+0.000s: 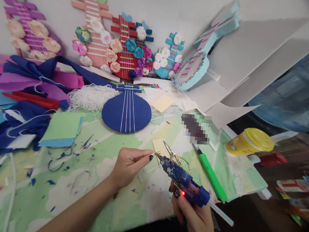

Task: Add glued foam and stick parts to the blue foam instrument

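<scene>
My left hand (pixel 129 164) pinches a thin pale strip (pixel 156 152) between thumb and fingertips. My right hand (pixel 192 216) grips a blue hot glue gun (pixel 182 180), its red light lit and a clear glue stick (pixel 221 213) jutting from the back. The gun's nozzle is right at the strip; whether they touch I cannot tell. Gold-handled scissors (pixel 176 157) lie just beyond the gun, partly hidden by it. Above my left hand rests a dark blue guitar-shaped cutout (pixel 127 111) with white strings. A green utility knife (pixel 212 176) lies to the right.
Decorated guitar shapes, such as a red one (pixel 126 55), lean along the wall. White string (pixel 92 97) is heaped beside blue fabric (pixel 30 69). Green paper squares (pixel 63 129) lie at left, a yellow tub (pixel 250 141) near the right edge. Blue scraps dot the tablecloth (pixel 82 189).
</scene>
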The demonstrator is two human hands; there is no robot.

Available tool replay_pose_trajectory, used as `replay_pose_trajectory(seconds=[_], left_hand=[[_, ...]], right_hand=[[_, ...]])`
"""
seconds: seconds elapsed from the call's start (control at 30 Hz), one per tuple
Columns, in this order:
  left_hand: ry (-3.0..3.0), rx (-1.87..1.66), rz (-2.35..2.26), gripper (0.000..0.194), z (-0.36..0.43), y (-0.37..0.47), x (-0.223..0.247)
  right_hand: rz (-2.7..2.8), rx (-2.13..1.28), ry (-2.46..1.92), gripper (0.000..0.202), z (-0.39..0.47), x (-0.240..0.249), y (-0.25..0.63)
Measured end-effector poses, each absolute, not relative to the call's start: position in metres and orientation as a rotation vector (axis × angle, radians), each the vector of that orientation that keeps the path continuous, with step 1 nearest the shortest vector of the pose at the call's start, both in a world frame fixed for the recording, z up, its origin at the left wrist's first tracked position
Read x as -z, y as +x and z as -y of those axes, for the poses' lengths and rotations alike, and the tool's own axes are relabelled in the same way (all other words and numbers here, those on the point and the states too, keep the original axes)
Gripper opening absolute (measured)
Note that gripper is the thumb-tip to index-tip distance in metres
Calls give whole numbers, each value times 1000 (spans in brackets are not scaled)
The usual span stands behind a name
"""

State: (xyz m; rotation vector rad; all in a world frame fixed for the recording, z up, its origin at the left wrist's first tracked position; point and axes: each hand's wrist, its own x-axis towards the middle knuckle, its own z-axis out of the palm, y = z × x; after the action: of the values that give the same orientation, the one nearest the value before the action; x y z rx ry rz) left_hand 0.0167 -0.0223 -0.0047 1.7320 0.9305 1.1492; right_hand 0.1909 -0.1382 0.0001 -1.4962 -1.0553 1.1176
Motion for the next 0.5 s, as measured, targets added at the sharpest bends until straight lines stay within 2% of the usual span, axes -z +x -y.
replay_pose_trajectory(seconds=[0.5], left_hand=[[1855, -1167, -1000, 16, 26, 17, -2]], right_hand=[[1044, -1145, -1498, 33, 142, 4, 194]])
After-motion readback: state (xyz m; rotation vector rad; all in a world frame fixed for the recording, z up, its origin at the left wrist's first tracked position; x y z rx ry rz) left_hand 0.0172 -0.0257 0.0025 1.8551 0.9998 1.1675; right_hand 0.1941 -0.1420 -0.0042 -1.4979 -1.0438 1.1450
